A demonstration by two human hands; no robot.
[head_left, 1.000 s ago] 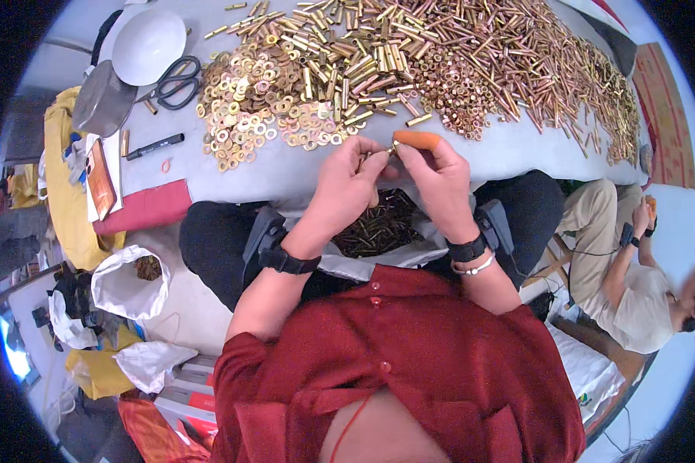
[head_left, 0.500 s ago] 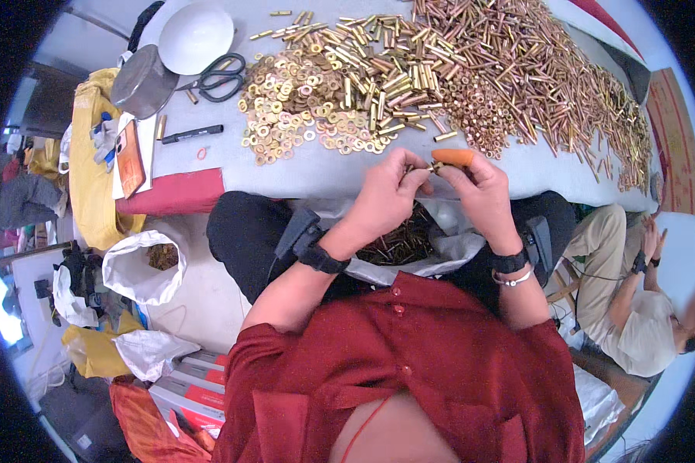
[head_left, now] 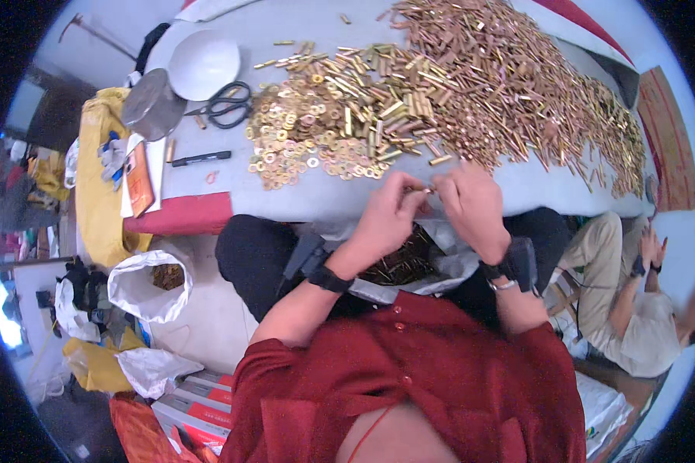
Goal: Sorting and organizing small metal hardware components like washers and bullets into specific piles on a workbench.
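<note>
Near the front edge of the table, both my hands are close together. My left hand point(head_left: 391, 212) is closed in a pinch on a small brass-coloured metal piece point(head_left: 428, 190), of which only the end shows. Just right of it, my right hand point(head_left: 471, 202) has its fingers curled down; their tips, and whatever they hold, are hidden. Beyond the hands lie a heap of flat washers point(head_left: 282, 150), brass-coloured metal sleeves point(head_left: 394, 108) and a large heap of thin metal rods or bolts point(head_left: 533, 100). Below my hands, a white sack point(head_left: 374, 292) between my legs holds dark metal rods point(head_left: 401, 262).
At the table's left are a white bowl point(head_left: 203, 65), a metal pot point(head_left: 151, 106), black scissors point(head_left: 228, 106), a black marker point(head_left: 201, 158) and an orange phone point(head_left: 139, 185). An open white sack point(head_left: 123, 287) stands on the floor. Another person point(head_left: 637, 309) sits at the right.
My right hand has turned knuckles-up, and its orange-covered fingertip is no longer visible. My left hand keeps its pinch on the small metal piece. The whole view has shifted slightly.
</note>
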